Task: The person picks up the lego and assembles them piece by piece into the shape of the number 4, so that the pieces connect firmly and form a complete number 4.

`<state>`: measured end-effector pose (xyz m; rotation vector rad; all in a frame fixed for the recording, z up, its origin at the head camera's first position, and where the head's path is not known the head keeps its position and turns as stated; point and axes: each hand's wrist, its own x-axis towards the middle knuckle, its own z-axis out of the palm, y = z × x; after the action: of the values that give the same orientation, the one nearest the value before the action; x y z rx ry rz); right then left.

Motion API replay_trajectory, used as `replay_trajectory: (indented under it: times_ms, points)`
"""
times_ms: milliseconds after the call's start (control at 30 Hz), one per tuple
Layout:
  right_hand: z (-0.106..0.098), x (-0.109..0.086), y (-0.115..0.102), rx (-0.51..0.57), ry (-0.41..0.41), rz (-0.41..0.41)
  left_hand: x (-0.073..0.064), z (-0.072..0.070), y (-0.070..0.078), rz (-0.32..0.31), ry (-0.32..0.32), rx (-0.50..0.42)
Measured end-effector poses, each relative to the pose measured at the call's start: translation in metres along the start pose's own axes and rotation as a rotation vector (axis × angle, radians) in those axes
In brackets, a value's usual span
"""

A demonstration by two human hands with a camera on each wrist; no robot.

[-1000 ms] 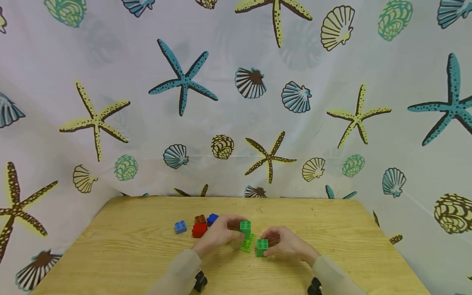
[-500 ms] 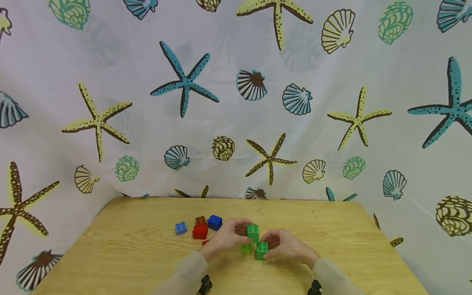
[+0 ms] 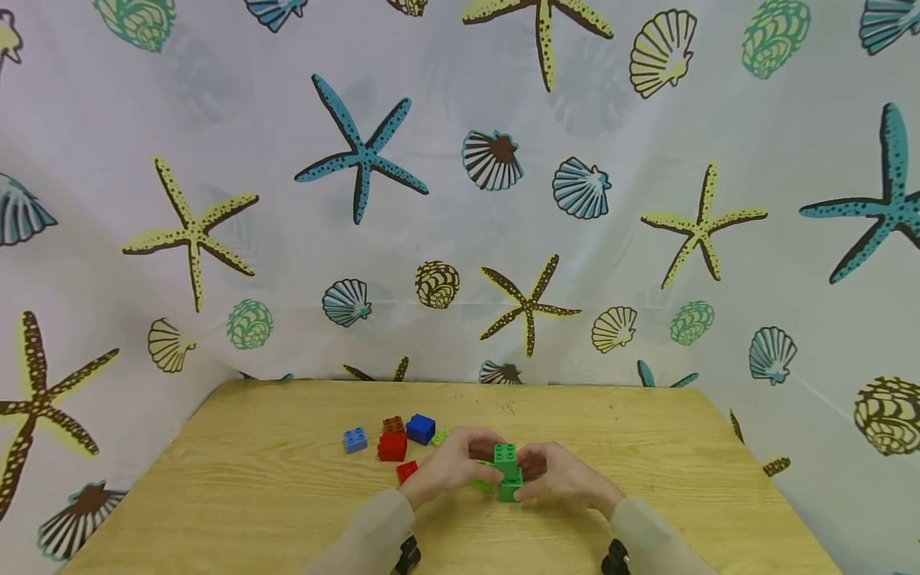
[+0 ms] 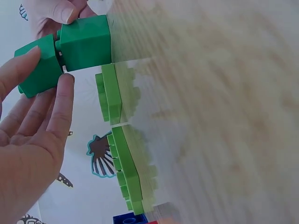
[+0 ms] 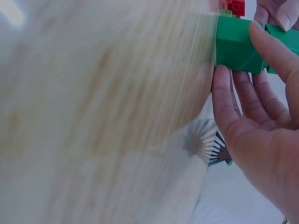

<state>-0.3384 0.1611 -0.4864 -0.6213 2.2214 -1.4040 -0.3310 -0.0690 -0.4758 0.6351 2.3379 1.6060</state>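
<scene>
In the head view my left hand (image 3: 460,465) pinches a green toy brick (image 3: 505,457) between thumb and fingers. This brick sits over the studs of a second green brick (image 3: 509,490), which stands on the table. The left wrist view shows the upper brick (image 4: 41,65) slightly tilted, with a narrow gap to the lower brick (image 4: 86,44). My right hand (image 3: 564,477) holds that lower brick from the right, thumb and fingers on its sides. A light green low brick (image 4: 111,93) lies just left of the pair, partly hidden by my left hand in the head view.
Left of my hands on the wooden table (image 3: 273,479) lie a light blue brick (image 3: 355,439), a brown brick (image 3: 393,425), a blue brick (image 3: 420,429), a red brick (image 3: 392,446) and another red brick (image 3: 406,471). Another light green brick (image 4: 126,165) lies behind my left hand.
My left hand has carried its green brick rightward, from above the light green brick, and lowered it onto the other green brick. My right hand has stayed about where it was.
</scene>
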Motion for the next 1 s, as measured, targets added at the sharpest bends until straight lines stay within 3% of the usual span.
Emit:
replay_trajectory:
  times_ms: [1000]
  points:
    - [0.0015,-0.0018,0.0002,0.016,-0.012,-0.021,0.0002,0.0079,0.0101,0.007,-0.015,0.126]
